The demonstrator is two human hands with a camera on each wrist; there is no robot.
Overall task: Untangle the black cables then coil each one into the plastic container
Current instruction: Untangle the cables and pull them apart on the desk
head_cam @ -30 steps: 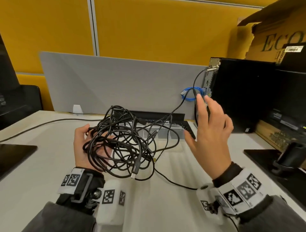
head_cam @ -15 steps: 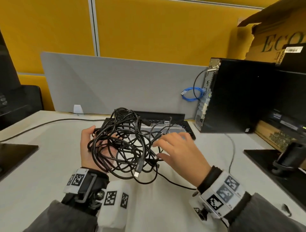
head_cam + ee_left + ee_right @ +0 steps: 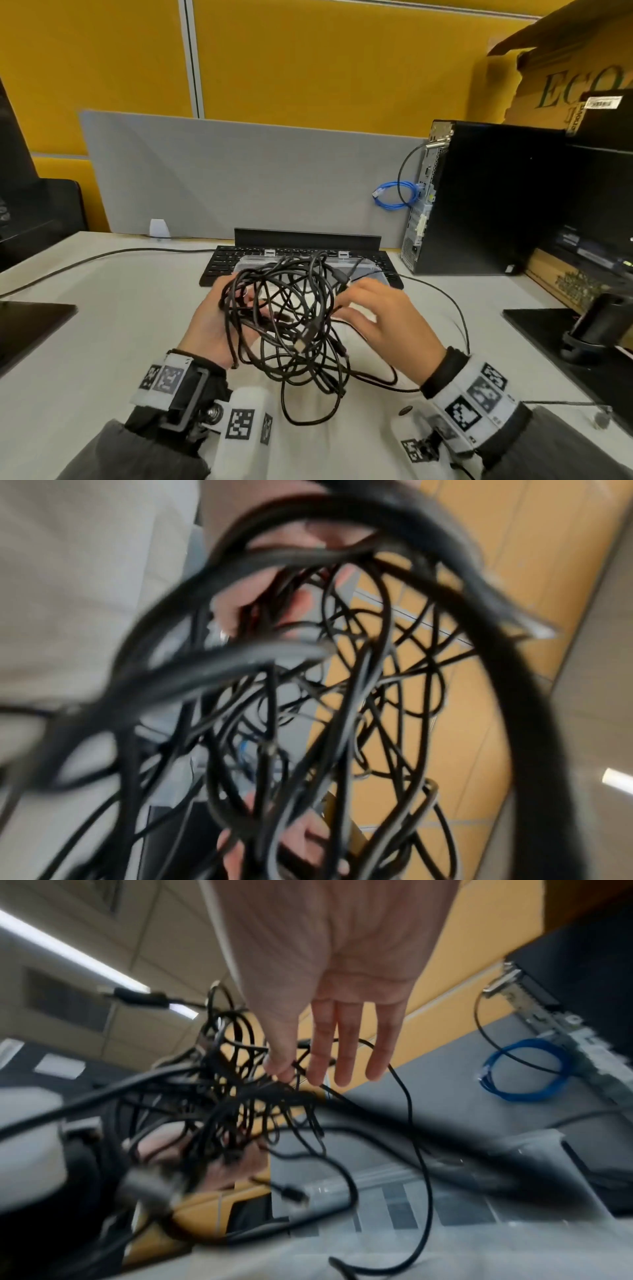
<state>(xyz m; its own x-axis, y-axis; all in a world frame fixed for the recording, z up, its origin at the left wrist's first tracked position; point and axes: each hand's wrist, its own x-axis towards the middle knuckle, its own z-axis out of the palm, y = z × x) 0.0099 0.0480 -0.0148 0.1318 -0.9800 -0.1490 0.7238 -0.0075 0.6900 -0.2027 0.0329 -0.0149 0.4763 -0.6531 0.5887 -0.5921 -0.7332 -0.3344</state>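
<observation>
Fingers of the right hand (image 3: 383, 322) now sit at the right edge of the cables (image 3: 291, 318), having swung down from the upper right a second ago; thumb and forefinger look set to pinch one strand, other fingers straight. Left hand (image 3: 219, 322) cradles the tangle from below at centre frame, above the surface (image 3: 102, 342). Untangling has barely begun. Behind, the container (image 3: 366, 265) lies on a keyboard (image 3: 222, 263); a loose strand trails right.
</observation>
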